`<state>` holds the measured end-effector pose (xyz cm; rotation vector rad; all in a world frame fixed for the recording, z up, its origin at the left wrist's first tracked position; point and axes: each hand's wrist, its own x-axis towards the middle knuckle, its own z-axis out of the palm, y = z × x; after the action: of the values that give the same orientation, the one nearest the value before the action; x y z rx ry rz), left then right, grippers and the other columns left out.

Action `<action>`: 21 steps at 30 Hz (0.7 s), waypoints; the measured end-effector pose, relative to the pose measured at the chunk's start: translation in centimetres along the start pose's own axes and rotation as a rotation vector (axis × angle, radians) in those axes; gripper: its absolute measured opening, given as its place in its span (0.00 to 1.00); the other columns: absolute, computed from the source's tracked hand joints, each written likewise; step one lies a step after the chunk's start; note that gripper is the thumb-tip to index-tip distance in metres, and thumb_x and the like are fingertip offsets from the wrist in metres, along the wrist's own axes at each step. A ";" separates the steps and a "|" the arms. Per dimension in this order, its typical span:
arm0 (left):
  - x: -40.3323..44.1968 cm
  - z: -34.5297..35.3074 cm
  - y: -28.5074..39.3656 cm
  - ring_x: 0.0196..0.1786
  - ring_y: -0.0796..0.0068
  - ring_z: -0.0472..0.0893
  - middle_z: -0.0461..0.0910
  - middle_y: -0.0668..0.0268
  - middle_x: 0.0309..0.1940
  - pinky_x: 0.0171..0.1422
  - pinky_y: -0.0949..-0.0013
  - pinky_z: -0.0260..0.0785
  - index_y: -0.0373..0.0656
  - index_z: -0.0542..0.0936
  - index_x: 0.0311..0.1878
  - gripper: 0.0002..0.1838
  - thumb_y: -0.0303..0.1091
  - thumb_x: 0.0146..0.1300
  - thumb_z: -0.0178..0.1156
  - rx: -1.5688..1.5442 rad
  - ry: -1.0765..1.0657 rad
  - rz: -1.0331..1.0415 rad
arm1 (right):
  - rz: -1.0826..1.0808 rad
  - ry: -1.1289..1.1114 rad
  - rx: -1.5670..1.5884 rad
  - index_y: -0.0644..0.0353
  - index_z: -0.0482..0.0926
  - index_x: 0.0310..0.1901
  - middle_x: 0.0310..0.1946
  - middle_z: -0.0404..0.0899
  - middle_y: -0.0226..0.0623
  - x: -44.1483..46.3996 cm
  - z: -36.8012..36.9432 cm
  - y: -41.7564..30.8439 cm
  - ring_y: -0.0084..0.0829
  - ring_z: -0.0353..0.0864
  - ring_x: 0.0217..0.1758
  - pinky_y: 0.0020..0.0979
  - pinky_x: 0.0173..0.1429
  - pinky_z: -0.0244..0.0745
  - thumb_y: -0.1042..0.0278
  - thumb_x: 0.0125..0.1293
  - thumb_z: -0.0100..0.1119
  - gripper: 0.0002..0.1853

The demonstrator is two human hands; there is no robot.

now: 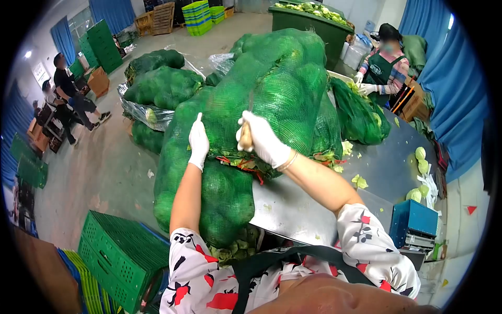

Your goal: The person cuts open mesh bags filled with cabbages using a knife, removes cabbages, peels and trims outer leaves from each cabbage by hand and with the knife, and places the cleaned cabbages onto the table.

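My right hand (264,138), in a white glove, is closed around the wooden handle of a knife (246,137). Its narrow blade points away from me, against a large green mesh bag of cabbages (285,99). My left hand (198,140), also gloved in white, lies along the bag's left side with a finger stretched out; its other fingers are partly hidden. Red ties and loose leaves (243,163) show at the bag's near end. Beneath it, another mesh bag (225,191) hangs over the metal table's (290,201) left edge.
More filled bags (164,86) lie at left. Green crates (123,256) stand near my left side. A leaf-filled green bin (314,29) is behind. At right are a gloved co-worker (384,68), loose cabbages (421,159) and a blue box (413,222). Other people stand far left.
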<state>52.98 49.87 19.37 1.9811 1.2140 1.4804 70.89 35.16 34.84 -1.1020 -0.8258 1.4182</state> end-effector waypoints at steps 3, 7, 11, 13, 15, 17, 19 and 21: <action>0.1 -0.1 -0.1 0.69 0.53 0.73 0.75 0.50 0.66 0.73 0.62 0.61 0.38 0.71 0.70 0.24 0.39 0.80 0.38 0.007 0.009 0.020 | -0.027 0.017 0.023 0.59 0.70 0.45 0.20 0.77 0.38 -0.5 -0.6 1.5 0.31 0.74 0.13 0.28 0.14 0.63 0.49 0.79 0.43 0.19; 0.1 0.1 -0.2 0.67 0.51 0.73 0.75 0.50 0.64 0.72 0.59 0.63 0.37 0.72 0.69 0.23 0.37 0.78 0.39 -0.011 0.030 0.020 | -0.232 0.059 -0.020 0.60 0.70 0.44 0.21 0.77 0.38 1.4 -0.5 -0.6 0.31 0.75 0.14 0.28 0.15 0.64 0.50 0.79 0.44 0.19; 0.1 0.1 -0.7 0.65 0.51 0.75 0.77 0.49 0.62 0.71 0.59 0.65 0.37 0.73 0.67 0.22 0.36 0.78 0.40 -0.012 0.038 0.003 | -0.130 0.118 -0.051 0.63 0.68 0.46 0.22 0.78 0.41 2.5 1.1 0.4 0.34 0.76 0.14 0.29 0.15 0.64 0.51 0.79 0.42 0.19; 0.1 0.0 -0.5 0.65 0.51 0.75 0.77 0.49 0.62 0.70 0.59 0.65 0.37 0.74 0.67 0.22 0.36 0.78 0.40 -0.022 0.044 -0.014 | -0.057 0.148 -0.074 0.62 0.67 0.46 0.21 0.78 0.42 0.3 2.8 2.1 0.34 0.76 0.14 0.30 0.14 0.64 0.51 0.79 0.40 0.19; 0.1 0.2 -0.9 0.66 0.52 0.75 0.77 0.49 0.62 0.70 0.59 0.65 0.37 0.74 0.67 0.22 0.37 0.78 0.41 -0.040 0.052 -0.013 | -0.008 0.120 -0.053 0.60 0.66 0.45 0.20 0.77 0.40 -3.1 4.3 3.9 0.33 0.75 0.13 0.28 0.14 0.63 0.50 0.79 0.41 0.18; 0.2 0.3 -0.9 0.66 0.52 0.75 0.78 0.49 0.62 0.71 0.59 0.65 0.37 0.74 0.66 0.22 0.37 0.78 0.41 -0.055 0.053 -0.010 | -0.005 0.077 -0.070 0.59 0.66 0.45 0.20 0.76 0.39 -5.6 4.5 5.9 0.32 0.75 0.13 0.27 0.14 0.63 0.50 0.79 0.41 0.18; 0.3 0.0 -1.1 0.67 0.52 0.75 0.76 0.48 0.63 0.71 0.60 0.64 0.36 0.73 0.67 0.23 0.38 0.78 0.42 -0.058 0.011 -0.032 | 0.017 0.076 -0.046 0.57 0.67 0.45 0.20 0.76 0.38 -6.4 3.7 6.9 0.30 0.74 0.13 0.28 0.15 0.66 0.50 0.79 0.43 0.17; 1.0 0.1 -2.1 0.67 0.51 0.74 0.74 0.47 0.65 0.72 0.59 0.64 0.37 0.70 0.70 0.23 0.37 0.77 0.43 -0.051 -0.044 -0.060 | -0.016 0.058 -0.048 0.58 0.67 0.45 0.20 0.76 0.38 -6.3 2.4 5.5 0.30 0.74 0.12 0.28 0.15 0.67 0.50 0.79 0.44 0.17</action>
<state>52.24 51.86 18.34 1.9172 1.1947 1.4171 66.50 28.33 31.58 -1.1657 -0.8293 1.3527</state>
